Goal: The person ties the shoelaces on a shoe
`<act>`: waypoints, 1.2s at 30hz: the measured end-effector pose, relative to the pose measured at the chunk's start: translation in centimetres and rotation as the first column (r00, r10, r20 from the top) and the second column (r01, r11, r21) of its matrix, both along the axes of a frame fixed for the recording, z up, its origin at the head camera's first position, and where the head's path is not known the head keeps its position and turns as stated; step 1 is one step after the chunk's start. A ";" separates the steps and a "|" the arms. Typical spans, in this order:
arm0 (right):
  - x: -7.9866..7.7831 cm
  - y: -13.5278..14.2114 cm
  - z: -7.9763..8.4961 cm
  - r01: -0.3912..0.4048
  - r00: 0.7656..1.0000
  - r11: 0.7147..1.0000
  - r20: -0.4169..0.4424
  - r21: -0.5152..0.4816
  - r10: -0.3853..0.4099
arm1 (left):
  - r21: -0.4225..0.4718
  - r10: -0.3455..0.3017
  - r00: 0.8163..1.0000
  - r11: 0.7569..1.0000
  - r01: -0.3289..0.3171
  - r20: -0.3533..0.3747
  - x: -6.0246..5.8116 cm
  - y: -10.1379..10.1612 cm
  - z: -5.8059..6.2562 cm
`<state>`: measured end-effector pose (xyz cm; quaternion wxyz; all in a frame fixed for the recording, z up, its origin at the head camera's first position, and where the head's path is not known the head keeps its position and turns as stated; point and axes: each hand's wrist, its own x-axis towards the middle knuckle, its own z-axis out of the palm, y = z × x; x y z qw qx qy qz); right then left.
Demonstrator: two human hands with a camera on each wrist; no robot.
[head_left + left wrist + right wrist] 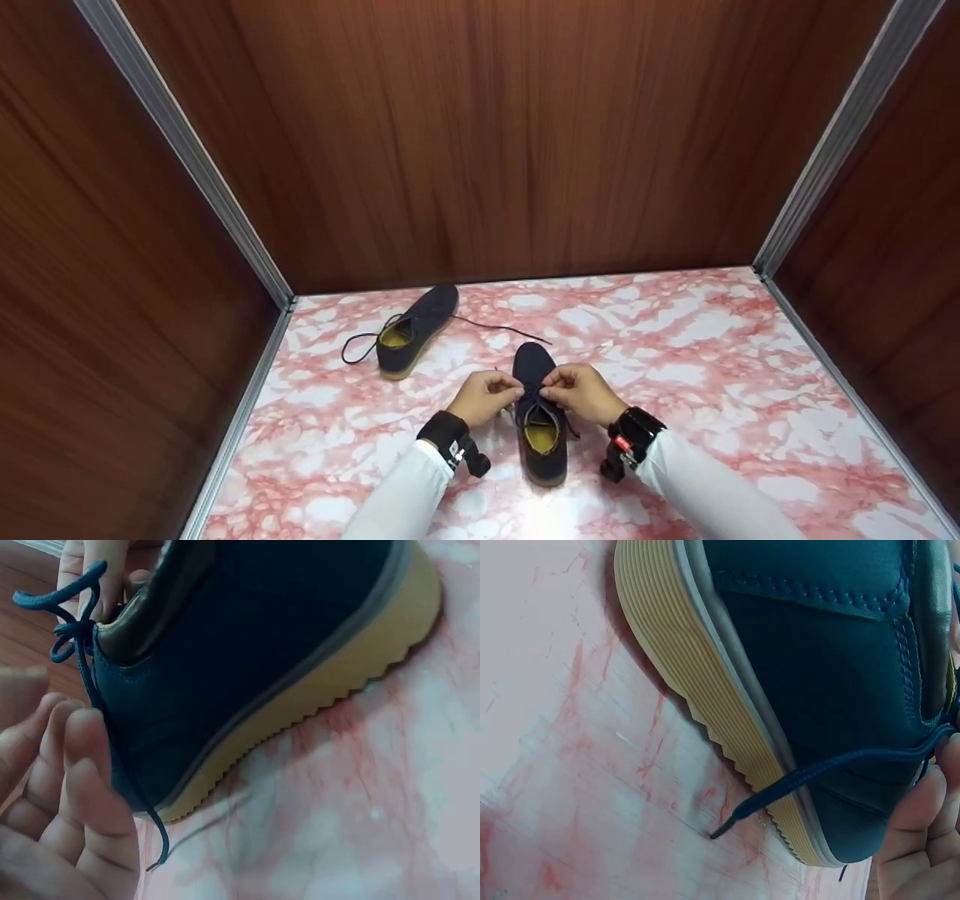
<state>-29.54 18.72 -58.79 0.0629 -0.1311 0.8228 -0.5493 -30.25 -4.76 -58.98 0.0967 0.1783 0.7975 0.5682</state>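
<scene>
A dark navy shoe (544,450) with a yellow insole stands toe-away between the two hands. Its shoelace (75,630) forms a bow with loops over the shoe's opening, and one loose end hangs down the side. At the lacing, the left hand (487,396) has thumb and forefinger together on the shoelace; its pinch is blurred and partly out of frame in the left wrist view. Opposite it, the right hand (585,391) pinches the shoelace (855,757), whose free end dangles past the pale ridged sole (697,705).
A second navy shoe (427,322) lies farther back on the left, its long lace (499,327) stretched out to the right. Both shoes are on a red-and-white marbled surface (712,375), bounded by dark wood panels (510,150) and metal edge strips (187,142).
</scene>
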 end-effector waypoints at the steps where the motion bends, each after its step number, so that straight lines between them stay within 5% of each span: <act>1: 0.0 0.0 0.0 -0.001 1.000 1.000 -0.005 -0.002 0.001 | 0.004 -0.008 1.000 1.000 0.008 0.010 0.0 0.1 0.1; 15: 0.2 0.3 0.1 -0.027 0.999 1.000 -0.018 -0.011 0.026 | 0.047 -0.012 1.000 0.999 0.012 0.002 0.3 2.1 0.4; 27: 0.1 1.9 0.2 0.016 1.000 1.000 0.008 -0.026 -0.016 | -0.055 0.022 0.997 0.998 -0.027 -0.081 0.5 2.7 0.1; 36: 0.7 2.9 0.3 -0.088 0.994 0.996 0.065 -0.026 0.090 | -0.126 0.044 0.985 0.990 -0.066 -0.169 0.9 3.4 0.2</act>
